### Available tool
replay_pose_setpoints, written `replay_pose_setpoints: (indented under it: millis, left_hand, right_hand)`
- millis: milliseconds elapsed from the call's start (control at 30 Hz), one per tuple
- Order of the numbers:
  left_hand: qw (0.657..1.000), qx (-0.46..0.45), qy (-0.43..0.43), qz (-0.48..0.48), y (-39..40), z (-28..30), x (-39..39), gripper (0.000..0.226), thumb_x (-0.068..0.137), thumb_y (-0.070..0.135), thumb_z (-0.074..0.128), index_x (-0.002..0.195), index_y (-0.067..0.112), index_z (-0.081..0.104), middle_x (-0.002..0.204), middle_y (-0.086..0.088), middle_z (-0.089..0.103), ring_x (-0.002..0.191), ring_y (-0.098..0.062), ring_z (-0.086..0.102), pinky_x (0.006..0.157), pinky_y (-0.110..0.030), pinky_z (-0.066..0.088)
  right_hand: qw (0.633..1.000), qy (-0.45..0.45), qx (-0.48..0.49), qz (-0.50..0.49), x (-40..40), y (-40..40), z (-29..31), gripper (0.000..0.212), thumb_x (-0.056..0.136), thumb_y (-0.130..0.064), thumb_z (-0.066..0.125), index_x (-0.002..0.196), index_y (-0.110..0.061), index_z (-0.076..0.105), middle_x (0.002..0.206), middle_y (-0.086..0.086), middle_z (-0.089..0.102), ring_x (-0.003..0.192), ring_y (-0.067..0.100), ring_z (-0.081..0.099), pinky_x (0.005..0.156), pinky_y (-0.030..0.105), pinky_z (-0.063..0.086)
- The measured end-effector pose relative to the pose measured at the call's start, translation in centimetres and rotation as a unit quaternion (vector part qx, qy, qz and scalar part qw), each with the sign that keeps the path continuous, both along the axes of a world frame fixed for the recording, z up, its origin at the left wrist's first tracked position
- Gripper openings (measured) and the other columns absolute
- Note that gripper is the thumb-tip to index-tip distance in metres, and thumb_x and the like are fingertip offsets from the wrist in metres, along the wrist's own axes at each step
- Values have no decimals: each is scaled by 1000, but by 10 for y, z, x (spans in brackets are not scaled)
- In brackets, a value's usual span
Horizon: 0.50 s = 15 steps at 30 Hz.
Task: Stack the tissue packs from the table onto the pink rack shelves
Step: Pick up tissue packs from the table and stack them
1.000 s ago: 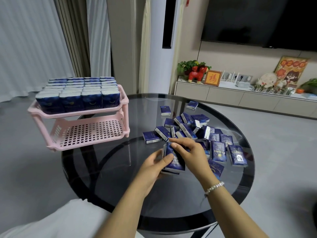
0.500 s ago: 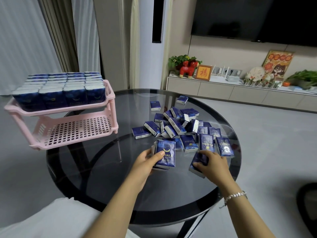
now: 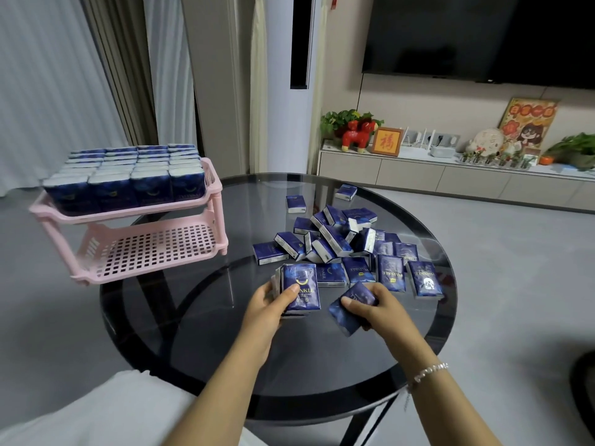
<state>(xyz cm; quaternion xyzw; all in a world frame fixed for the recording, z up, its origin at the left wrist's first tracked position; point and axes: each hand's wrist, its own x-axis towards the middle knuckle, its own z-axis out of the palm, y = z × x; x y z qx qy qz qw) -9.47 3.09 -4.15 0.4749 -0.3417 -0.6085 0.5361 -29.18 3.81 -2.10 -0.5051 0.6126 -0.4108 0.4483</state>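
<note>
My left hand [image 3: 267, 309] grips a small upright bundle of dark blue tissue packs [image 3: 301, 289] just above the round glass table [image 3: 199, 317]. My right hand [image 3: 376, 309] is closed on a single blue tissue pack [image 3: 349, 312], tilted, near the table's front. Beyond both hands lies a loose heap of tissue packs [image 3: 338, 239], some flat, some on edge. The pink rack [image 3: 154, 249] stands at the table's left edge. Its top shelf is packed with upright tissue packs [image 3: 128, 178]; its lower shelf is bare.
Two stray packs [image 3: 295, 203] lie at the far side of the table. Behind it runs a low cabinet [image 3: 450, 178] with ornaments and plants, under a wall TV [image 3: 476, 37]. Curtains hang at the left. A white cloth [image 3: 106, 410] covers my lap.
My right hand left the bundle, went right to the row of flat packs and picked one up. The left hand kept the bundle and shifted slightly left.
</note>
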Motion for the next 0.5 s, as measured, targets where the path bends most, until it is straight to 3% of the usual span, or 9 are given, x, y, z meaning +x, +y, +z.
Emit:
replay_pose_setpoints:
  millis: [133, 267, 400, 500]
  left_hand:
    - [1000, -4, -5, 29, -1, -3, 3, 50, 78, 25, 76, 123, 15, 57, 113, -3, 70, 106, -20, 66, 104, -45, 45]
    - [999, -4, -7, 43, 0, -5, 4, 69, 65, 37, 83, 125, 16, 55, 115, -1, 69, 107, -20, 65, 103, -46, 45]
    - [999, -19, -12, 42, 0, -5, 3, 95, 44, 57, 84, 127, 21, 53, 117, 3, 68, 109, -18, 65, 103, -45, 45]
    - [999, -36, -7, 33, 1, -3, 2, 101, 42, 61, 84, 129, 23, 52, 121, 2, 66, 112, -19, 63, 104, -46, 44]
  right_hand:
    - [989, -148, -10, -1, 13, 2, 9, 27, 86, -14, 65, 111, -24, 60, 95, 5, 66, 67, 15, 61, 52, 22, 47]
    - [969, -243, -3, -47, 26, 0, 13, 8, 88, -12, 61, 92, -14, 54, 86, 7, 63, 70, 18, 62, 57, 28, 51]
    - [956, -285, -7, -69, 44, -6, 11, 22, 87, -18, 62, 74, -17, 45, 61, -1, 50, 55, 10, 49, 56, 22, 45]
    - [967, -249, -33, -43, 58, -5, 6, 27, 84, -22, 67, 69, -20, 45, 68, -6, 48, 67, 8, 48, 65, 25, 41]
